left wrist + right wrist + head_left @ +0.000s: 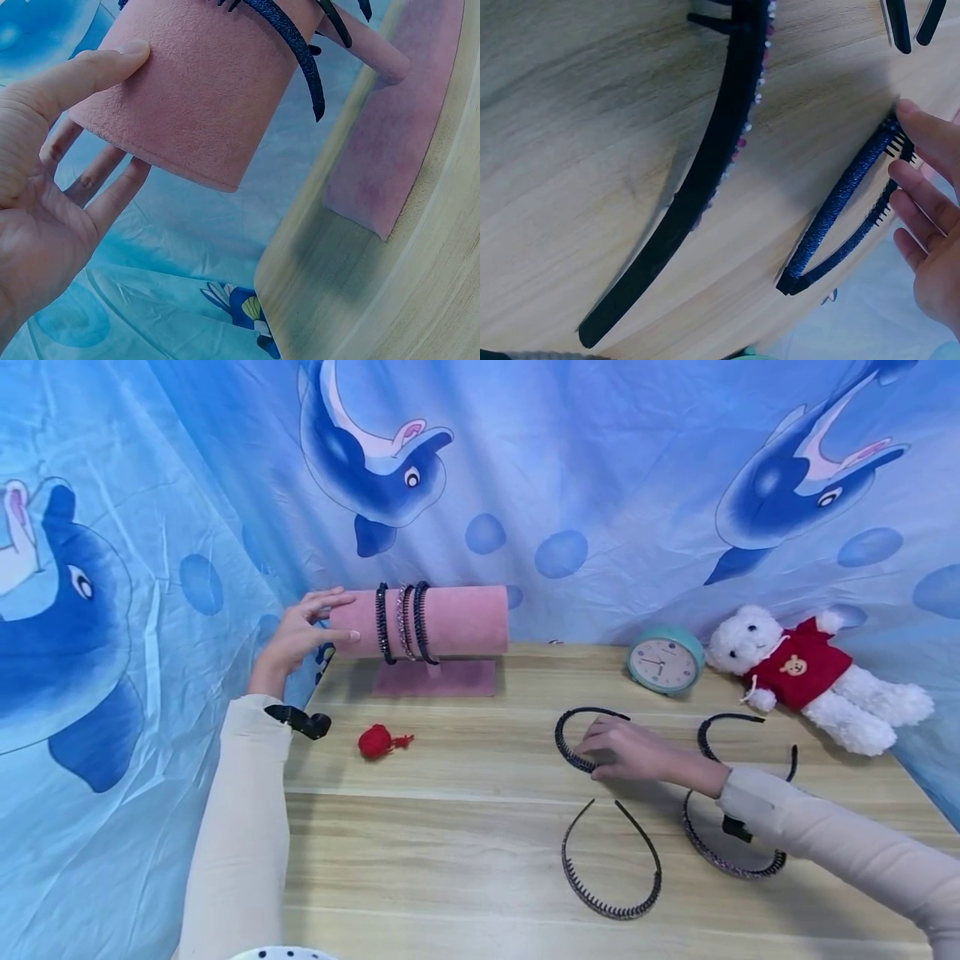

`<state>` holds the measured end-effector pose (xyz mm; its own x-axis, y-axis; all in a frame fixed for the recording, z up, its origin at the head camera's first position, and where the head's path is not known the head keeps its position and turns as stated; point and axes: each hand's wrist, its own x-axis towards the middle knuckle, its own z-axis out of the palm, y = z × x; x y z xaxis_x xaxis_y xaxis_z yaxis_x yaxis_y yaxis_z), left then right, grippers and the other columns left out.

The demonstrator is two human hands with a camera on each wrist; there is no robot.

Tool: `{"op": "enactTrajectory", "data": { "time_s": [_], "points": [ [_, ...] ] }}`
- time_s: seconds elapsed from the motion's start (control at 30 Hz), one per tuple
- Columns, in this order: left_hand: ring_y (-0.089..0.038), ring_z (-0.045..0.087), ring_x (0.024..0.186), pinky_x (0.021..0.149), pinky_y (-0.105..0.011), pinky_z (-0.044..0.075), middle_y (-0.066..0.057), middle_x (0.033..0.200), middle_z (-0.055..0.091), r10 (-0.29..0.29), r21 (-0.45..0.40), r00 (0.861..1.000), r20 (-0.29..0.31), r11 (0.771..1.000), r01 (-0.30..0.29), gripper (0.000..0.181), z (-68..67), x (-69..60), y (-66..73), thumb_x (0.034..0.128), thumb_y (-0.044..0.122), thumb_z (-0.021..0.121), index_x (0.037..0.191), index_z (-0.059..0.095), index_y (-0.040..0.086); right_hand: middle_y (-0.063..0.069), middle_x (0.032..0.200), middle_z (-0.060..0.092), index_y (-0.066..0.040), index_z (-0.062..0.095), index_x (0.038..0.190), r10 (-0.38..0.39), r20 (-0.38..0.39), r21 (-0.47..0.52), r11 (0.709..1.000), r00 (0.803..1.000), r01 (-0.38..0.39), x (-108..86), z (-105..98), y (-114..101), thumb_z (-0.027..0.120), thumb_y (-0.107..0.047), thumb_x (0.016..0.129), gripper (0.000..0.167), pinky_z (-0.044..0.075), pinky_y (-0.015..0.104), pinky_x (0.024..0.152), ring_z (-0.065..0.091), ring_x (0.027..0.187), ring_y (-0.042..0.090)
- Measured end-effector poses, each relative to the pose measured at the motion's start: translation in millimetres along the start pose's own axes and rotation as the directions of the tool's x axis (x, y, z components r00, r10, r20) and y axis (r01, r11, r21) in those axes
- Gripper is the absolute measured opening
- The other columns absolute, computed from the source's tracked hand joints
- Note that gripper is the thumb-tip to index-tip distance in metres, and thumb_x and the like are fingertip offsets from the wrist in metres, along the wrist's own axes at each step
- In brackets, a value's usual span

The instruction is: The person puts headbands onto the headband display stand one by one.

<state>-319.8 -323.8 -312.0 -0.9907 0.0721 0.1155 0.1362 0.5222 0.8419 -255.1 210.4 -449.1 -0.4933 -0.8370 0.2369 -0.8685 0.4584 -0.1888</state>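
Observation:
At the left end of a pink velvet roll stand (472, 620), my left hand (294, 633) grips the rim. Its thumb lies on the outer surface and its fingers are round the edge in the left wrist view. Three headbands (405, 622) hang round the roll. On the table, my right hand (622, 750) pinches a glittery dark blue headband (840, 195) by its toothed curved part, thumb on one side and fingers at the other. A toothed headband (613, 910) lies nearer the front. More headbands (723, 860) lie partly under the right forearm.
A red yarn ball (373, 742) lies left on the wooden table (450, 860). Towards the back right are a teal alarm clock (663, 664) and a white plush bear (802, 668) in a red top. Blue dolphin-print cloth (600, 485) hangs behind.

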Motion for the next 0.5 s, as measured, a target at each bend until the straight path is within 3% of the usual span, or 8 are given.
{"op": "enactTrajectory", "data": {
  "time_s": [0.5],
  "points": [
    [-0.035,0.032,0.145,0.118,-0.06,0.03,-0.001,0.168,0.027,-0.012,-0.008,1.0,-0.004,1.0,0.012,0.07,0.2,-0.3,0.3,0.0861,0.012,0.082,0.149,0.052,0.015,0.004,0.109,0.072,-0.009,0.075,0.119,0.063,0.026,0.031,0.997,0.998,-0.064,13.8,6.3,-2.6,0.085,-0.015,0.081,0.04,0.058,0.04,0.087,0.065,0.102,0.021]
  ]
}}
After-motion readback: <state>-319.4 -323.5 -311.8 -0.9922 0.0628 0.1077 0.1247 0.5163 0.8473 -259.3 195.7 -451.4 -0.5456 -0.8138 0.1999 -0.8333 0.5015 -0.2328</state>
